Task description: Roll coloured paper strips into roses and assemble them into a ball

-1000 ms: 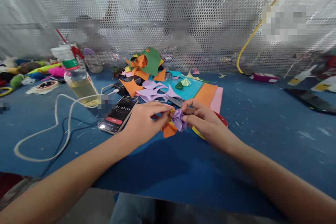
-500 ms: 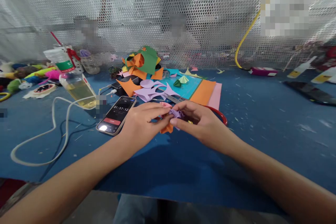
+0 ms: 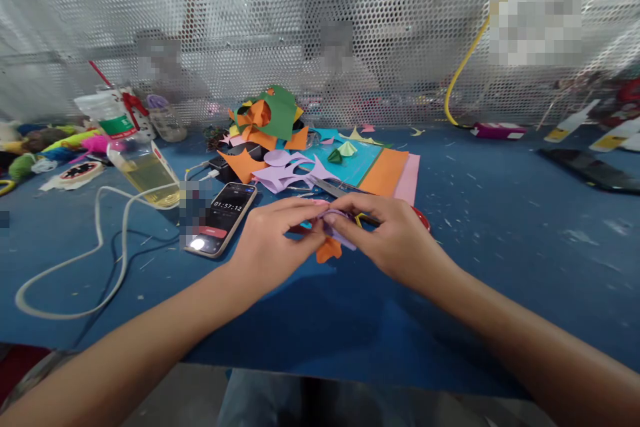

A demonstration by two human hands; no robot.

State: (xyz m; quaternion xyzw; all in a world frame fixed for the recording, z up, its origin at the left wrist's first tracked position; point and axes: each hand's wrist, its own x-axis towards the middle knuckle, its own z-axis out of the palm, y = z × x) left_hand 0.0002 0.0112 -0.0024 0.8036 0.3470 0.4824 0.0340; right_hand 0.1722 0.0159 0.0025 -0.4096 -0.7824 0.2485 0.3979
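Purple paper (image 3: 344, 238) between our hands has turned since the earlier frame, showing a flatter band where it looked crumpled, and the orange piece (image 3: 329, 251) has shifted a little to the right below it. Both are to the right of the phone (image 3: 225, 210), over the blue table (image 3: 300, 327). Our right hand (image 3: 400, 233) pinches the purple paper between thumb and fingers; our left hand (image 3: 274, 233) has thumb and fingertips pressed on the purple paper's left end, though which other layers they catch is hidden. We would do well to let the left pinch steady everything and the right make small, light turns, as thin paper probably creases or tears when squeezed hard. Beyond our fingers, right of the phone, the scissors (image 3: 327, 188) lie partly covered by our right hand, so we should keep our knuckles off the blades. Farther back, still right of the phone, are purple offcuts (image 3: 280, 177) and an orange sheet (image 3: 384, 173); a perforated panel (image 3: 400, 27) stands well behind it.
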